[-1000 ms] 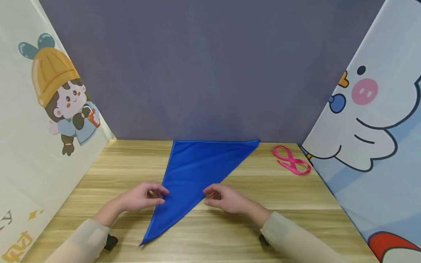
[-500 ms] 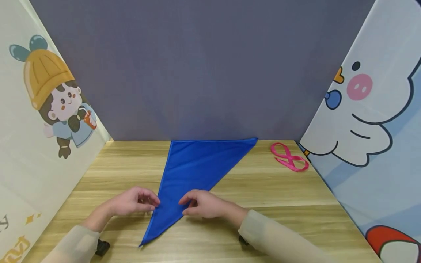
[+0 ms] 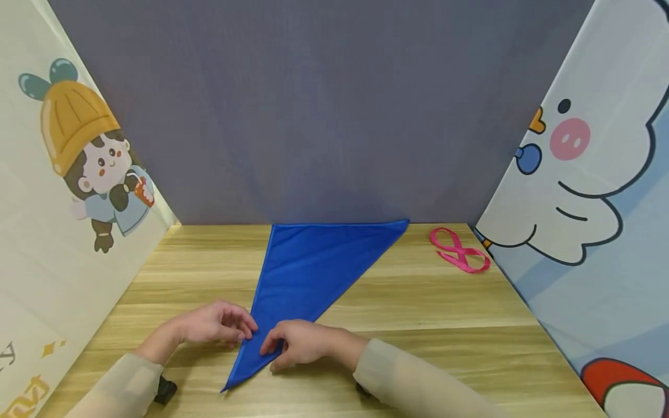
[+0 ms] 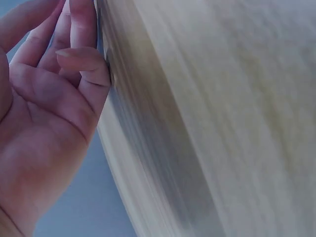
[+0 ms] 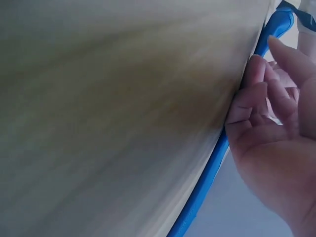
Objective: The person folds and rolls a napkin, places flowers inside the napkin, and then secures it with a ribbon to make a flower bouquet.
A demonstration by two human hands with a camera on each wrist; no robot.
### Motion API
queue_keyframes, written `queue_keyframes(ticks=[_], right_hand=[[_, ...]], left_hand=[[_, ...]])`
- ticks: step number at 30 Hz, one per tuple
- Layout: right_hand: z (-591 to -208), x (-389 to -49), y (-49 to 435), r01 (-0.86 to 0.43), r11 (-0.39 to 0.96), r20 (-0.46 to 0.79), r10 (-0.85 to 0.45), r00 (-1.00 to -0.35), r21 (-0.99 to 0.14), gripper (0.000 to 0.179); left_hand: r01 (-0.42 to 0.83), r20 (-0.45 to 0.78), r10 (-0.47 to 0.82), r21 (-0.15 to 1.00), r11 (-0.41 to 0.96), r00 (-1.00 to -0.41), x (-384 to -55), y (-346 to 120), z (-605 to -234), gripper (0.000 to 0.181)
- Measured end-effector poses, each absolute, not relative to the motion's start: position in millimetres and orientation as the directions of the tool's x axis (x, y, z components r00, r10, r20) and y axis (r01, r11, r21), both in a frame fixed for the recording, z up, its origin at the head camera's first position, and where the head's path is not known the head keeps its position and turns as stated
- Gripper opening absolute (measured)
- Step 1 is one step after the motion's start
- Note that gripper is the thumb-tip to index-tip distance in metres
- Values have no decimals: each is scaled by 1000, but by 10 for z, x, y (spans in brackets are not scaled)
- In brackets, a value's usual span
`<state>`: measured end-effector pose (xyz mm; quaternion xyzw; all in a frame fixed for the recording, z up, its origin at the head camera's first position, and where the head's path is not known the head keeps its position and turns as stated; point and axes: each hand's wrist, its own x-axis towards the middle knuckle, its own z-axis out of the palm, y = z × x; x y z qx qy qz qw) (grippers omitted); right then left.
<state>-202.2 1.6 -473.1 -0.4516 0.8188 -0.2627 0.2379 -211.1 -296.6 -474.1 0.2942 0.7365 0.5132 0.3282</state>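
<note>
A blue triangular cloth [image 3: 313, 261] lies on the wooden tabletop, its narrow corner towards the front. My left hand [image 3: 209, 325] is at its left edge, fingers loosely bent and fingertips just over the blue. On the slanted edge, near that front corner, is my right hand [image 3: 303, 343], fingers bent downward and thumb apart from the index finger. The left wrist view shows the left palm [image 4: 44, 128], its fingertips cut off at the top. In the right wrist view, bent fingers [image 5: 247, 108] are beside a blue strip of cloth [image 5: 197, 202]; any pinch is not visible.
A pink ribbon [image 3: 460, 251] lies looped at the back right of the table [image 3: 418, 302]. A grey panel [image 3: 324, 110] stands behind, and printed panels stand on the left [image 3: 31, 244] and right [image 3: 627, 290].
My right hand has moved left and towards the front, along the slanted edge of the cloth. The left hand has shifted slightly left and nearer. The cloth appears to lie as before.
</note>
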Motion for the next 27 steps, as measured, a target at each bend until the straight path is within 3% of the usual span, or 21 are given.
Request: queue_keyframes(ticks=[12, 18, 27], right_hand=[[-4755, -1975, -172, -674, 542, -155, -823, -547, -502, 26], [-4762, -1979, -172, -690, 528, -139, -832, -537, -495, 15], [-4776, -1986, -147, -699, 512, -113, -838, -534, -498, 9]], left_hand=[[58, -212, 781, 952, 302, -587, -2134, -2984, -4749, 21], [77, -209, 773, 946, 315, -600, -2117, -2991, -4735, 22], [112, -212, 757, 930, 351, -619, -2132, -3026, -4712, 38]])
